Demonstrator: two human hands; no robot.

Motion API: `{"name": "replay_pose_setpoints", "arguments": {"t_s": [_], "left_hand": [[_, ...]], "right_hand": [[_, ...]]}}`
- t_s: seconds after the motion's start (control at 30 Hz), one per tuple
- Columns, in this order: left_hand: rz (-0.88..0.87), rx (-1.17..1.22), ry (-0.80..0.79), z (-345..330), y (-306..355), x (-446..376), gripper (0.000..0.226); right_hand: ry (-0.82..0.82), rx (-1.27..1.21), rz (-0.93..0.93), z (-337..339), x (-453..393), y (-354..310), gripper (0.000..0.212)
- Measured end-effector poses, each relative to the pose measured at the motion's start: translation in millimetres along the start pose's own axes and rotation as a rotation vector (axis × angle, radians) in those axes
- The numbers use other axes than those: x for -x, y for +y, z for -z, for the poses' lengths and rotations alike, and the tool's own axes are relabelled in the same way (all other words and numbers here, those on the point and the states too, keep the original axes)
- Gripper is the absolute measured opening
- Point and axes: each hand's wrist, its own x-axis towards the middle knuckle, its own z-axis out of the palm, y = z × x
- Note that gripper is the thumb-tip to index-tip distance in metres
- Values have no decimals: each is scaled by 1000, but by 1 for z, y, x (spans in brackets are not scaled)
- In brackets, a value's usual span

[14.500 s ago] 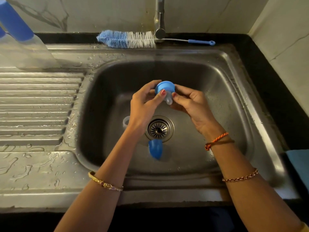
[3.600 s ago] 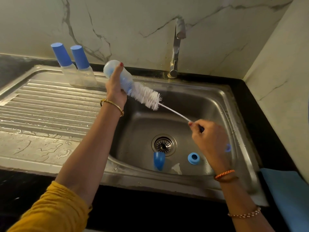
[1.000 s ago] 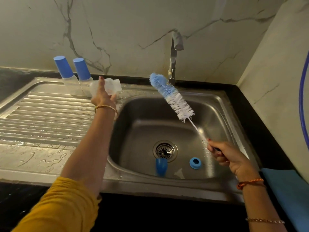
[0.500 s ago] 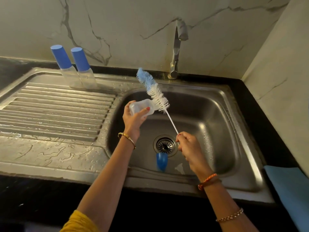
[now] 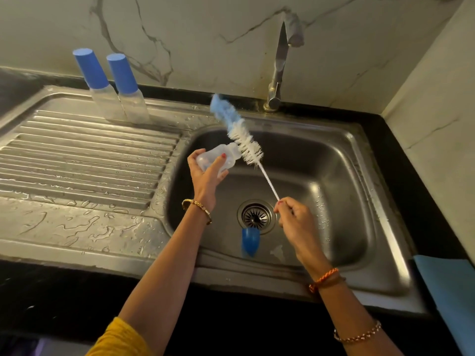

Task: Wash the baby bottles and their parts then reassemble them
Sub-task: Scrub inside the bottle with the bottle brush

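The brush (image 5: pixel 237 131), out of the bottle a second ago, now lies with its white bristles against the mouth of the clear bottle (image 5: pixel 218 157), held over the far-left of the sink (image 5: pixel 359 181). Left hand (image 5: pixel 207 173) wraps the bottle; right hand (image 5: pixel 293 219) pinches the wire handle. Scrubbing inside likely resumes; cap (image 5: pixel 250 241) and teat (image 5: pixel 279 253) wait near the drain.

We found no readable text, label, brand or number anywhere: the bottle (image 5: pixel 217 158) bore only faint marks too blurred to make out, and the capped bottles (image 5: pixel 120 98) showed nothing legible.
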Motion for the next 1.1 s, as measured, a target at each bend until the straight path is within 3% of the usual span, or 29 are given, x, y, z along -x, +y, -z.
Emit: {"name": "replay_pose_setpoints", "arguments": {"t_s": [0.13, 0.33, 0.5, 0.63, 0.77, 0.87, 1.03, 1.1], "left_hand": [[39, -6, -68, 1, 0, -1, 51], [-2, -34, -149, 1, 1, 2, 49], [-56, -226, -264, -3, -5, 9, 42], [-86, -153, -116, -5, -4, 9, 27], [-159, -215, -74, 0, -8, 3, 22], [-136, -131, -53, 3, -5, -1, 27], [-37, 7, -14, 2, -1, 0, 10], [13, 64, -42, 3, 1, -1, 20]], "right_hand": [[-33, 34, -23, -9, -3, -1, 30], [-13, 39, -15, -20, -11, -7, 31], [14, 72, 34, -22, -20, -27, 26], [51, -69, 18, -20, -22, -30, 31], [46, -54, 26, -14, -12, -16, 31], [8, -29, 6, -7, -9, -11, 31], [-69, 29, -51, 2, -5, -6, 33], [-98, 56, -66, 5, -4, -5, 33]]}}
